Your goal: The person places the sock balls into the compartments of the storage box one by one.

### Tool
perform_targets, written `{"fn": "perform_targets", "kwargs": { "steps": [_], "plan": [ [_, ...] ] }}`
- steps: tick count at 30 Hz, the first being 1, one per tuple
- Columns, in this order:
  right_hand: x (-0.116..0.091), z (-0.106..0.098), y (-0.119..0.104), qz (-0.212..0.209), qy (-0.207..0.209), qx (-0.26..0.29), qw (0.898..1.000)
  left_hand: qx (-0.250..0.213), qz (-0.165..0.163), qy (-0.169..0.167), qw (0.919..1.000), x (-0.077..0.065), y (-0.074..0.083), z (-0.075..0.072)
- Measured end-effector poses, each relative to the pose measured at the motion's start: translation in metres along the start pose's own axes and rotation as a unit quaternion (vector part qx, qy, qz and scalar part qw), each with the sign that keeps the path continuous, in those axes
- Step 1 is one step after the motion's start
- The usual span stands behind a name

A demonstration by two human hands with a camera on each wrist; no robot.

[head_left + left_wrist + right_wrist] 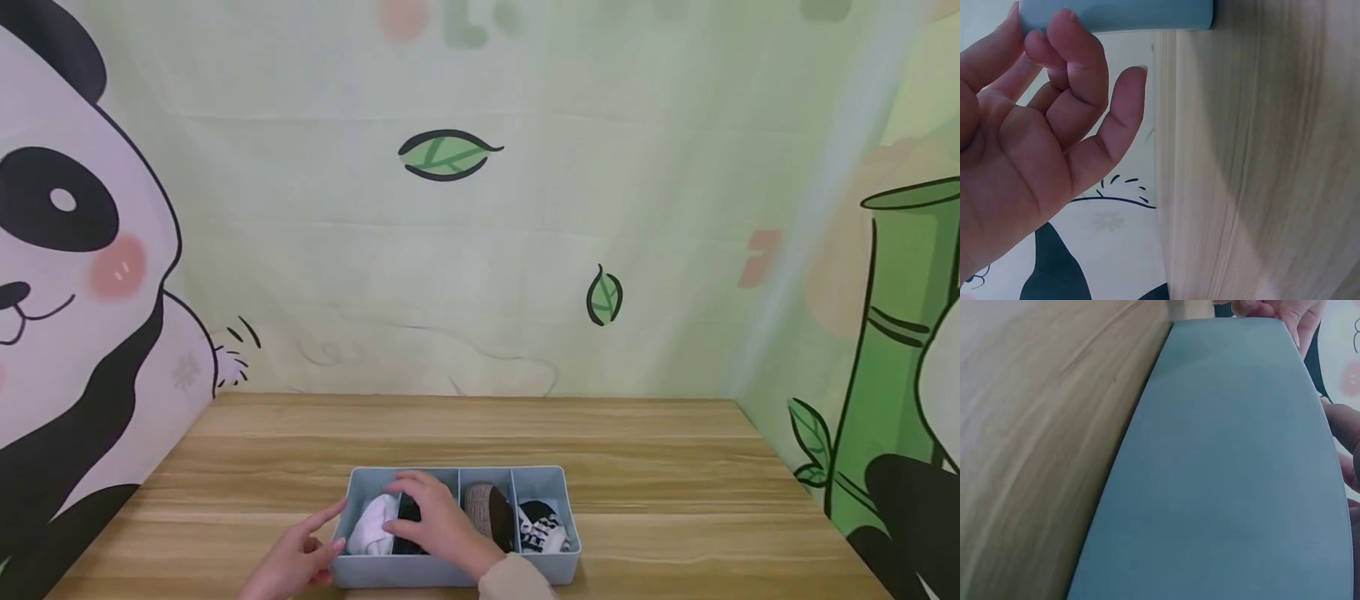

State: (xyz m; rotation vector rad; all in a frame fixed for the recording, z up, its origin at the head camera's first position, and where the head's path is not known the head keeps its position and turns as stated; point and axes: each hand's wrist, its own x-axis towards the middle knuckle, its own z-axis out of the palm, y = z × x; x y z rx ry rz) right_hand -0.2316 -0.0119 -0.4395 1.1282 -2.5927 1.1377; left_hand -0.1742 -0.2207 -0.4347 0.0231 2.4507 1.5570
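Observation:
A blue-grey divided box (450, 572) rests on the table, with rolled cloth bundles that look like socks in its compartments. From left to right they are a white bundle (372, 527), a black one (408, 510), a grey-brown one (480, 507) and a black-and-white patterned one (542, 529). At the box's left end, my left hand (296, 557) touches the side with index finger and thumb, its other fingers bent. My right hand (442, 521) reaches in over the black bundle, thumb and fingers spread apart, the thumb tip at the white bundle's edge. It partly hides the black bundle.
The wood-grain table (675, 500) extends behind and to both sides of the box. Behind it hangs a pale green cloth backdrop (337, 275) printed with pandas, leaves and bamboo. In the right wrist view the box's long side wall (1222, 456) fills the middle.

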Motion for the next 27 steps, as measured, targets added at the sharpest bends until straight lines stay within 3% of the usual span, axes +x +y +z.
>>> {"fn": "perform_targets", "kwargs": {
  "steps": [8,11,16,18,27],
  "plan": [
    [-0.006,-0.011,0.004,0.014,0.014,0.024,1.000,0.032,0.026,-0.013,0.9991,-0.001,0.001,0.000],
    [-0.008,-0.015,0.007,0.024,0.024,0.038,0.999,0.056,0.022,0.015,0.9981,-0.001,0.005,0.002],
    [-0.010,-0.022,0.011,0.035,0.036,0.055,0.997,0.094,-0.001,0.096,0.9910,-0.001,0.016,0.007],
    [-0.012,-0.024,0.013,0.032,0.042,0.052,0.997,0.109,0.009,0.117,0.9871,-0.002,0.020,0.008],
    [-0.024,-0.041,0.022,0.016,0.078,0.055,0.995,0.194,0.070,0.139,0.9686,-0.002,0.036,0.016]
  ]
}}
